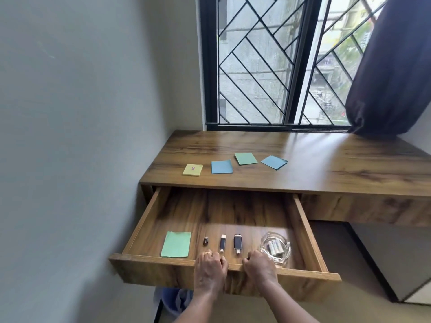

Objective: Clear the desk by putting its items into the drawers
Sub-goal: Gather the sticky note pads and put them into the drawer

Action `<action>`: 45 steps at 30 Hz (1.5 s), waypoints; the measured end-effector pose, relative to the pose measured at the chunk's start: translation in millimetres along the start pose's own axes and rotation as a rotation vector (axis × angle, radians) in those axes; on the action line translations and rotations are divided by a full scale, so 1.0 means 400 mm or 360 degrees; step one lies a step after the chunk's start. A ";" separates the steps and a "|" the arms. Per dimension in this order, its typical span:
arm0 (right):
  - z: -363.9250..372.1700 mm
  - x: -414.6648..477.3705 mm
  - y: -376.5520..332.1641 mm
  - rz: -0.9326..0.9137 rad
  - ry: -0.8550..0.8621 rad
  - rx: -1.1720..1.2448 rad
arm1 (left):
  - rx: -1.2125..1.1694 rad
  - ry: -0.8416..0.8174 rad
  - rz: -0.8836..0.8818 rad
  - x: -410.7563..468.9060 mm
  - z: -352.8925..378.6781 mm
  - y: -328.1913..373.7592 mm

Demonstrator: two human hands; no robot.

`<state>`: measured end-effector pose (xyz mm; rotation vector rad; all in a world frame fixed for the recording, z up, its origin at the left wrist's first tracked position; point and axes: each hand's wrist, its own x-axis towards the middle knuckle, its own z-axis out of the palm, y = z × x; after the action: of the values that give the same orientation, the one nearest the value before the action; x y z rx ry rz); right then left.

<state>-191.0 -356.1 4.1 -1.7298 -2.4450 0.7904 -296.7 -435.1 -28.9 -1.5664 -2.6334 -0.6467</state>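
Observation:
The left drawer point(149, 264) of the wooden desk point(326, 164) is pulled far out. My left hand point(210, 266) and my right hand point(260, 264) both grip the top edge of its front panel. Inside lie a green note pad point(176, 244), three USB sticks point(222, 243) in a row and a glass ashtray point(275, 249) holding batteries. On the desktop sit a yellow sticky pad point(192, 170), a blue pad point(221, 166), a green pad point(245, 158) and a second blue pad point(273, 162).
A white wall closes the left side. A barred window point(268, 66) and a dark curtain point(391, 73) stand behind the desk. A second drawer front point(363, 206) at the right is closed. A blue bin point(172, 301) sits on the floor under the open drawer.

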 end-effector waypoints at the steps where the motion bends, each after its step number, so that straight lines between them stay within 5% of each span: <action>1: -0.002 -0.008 -0.001 0.0002 -0.0014 -0.0005 | 0.0009 -0.0009 -0.0007 -0.008 -0.001 0.001; 21: 0.006 -0.071 -0.025 0.0145 -0.0186 -0.0050 | 0.0179 -0.0234 -0.0164 -0.094 -0.056 0.035; 24: -0.005 -0.044 -0.041 0.0209 -0.0191 -0.0079 | 0.0097 -0.0498 -0.0258 -0.066 -0.104 0.033; 26: -0.015 -0.008 -0.058 0.0213 -0.0135 -0.0115 | 0.0130 -0.0237 -0.0218 -0.018 -0.088 0.003; 34: -0.097 0.247 -0.193 0.0115 0.0157 0.0108 | 0.0105 0.0022 -0.0292 0.338 -0.129 -0.131; 45: -0.066 0.691 -0.458 0.0157 0.0373 0.0361 | 0.0048 -0.0079 -0.0839 0.820 -0.108 -0.298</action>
<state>-445.7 -144.8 36.0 -1.7561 -2.0494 0.7885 -569.7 -224.6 40.5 -0.8788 -3.0923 -0.5756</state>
